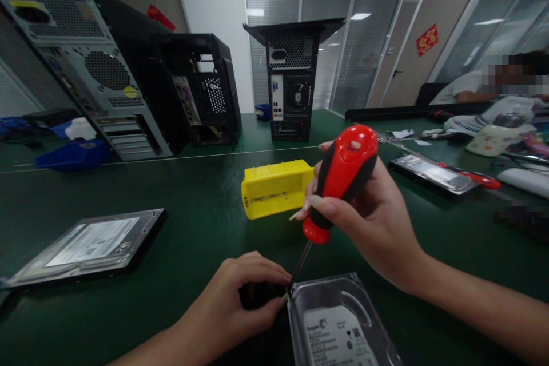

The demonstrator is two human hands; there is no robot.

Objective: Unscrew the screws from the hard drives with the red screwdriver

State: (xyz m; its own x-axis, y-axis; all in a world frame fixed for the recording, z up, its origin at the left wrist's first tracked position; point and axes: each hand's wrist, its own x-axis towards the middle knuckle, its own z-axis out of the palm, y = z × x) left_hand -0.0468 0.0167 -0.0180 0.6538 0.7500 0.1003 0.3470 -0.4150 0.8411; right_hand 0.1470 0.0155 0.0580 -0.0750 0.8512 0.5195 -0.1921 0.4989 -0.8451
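My right hand (364, 223) grips the red and black handle of a screwdriver (347, 168), tilted with its shaft pointing down and left. The tip meets the top left corner of a hard drive (328, 297), a silver one with a white label, lying near the table's front edge. At that same corner my left hand (240, 291) has its thumb and forefinger pinched together around the tip. Whatever sits between those fingertips is too small and covered to make out.
Beyond my hands a yellow bin (274, 189) lies on the green table. Other hard drives lie at left (94, 243) and right (433, 171). Computer cases (291, 80) stand at the back. A blue bin (75, 154) is far left. A person (476, 83) sits at far right.
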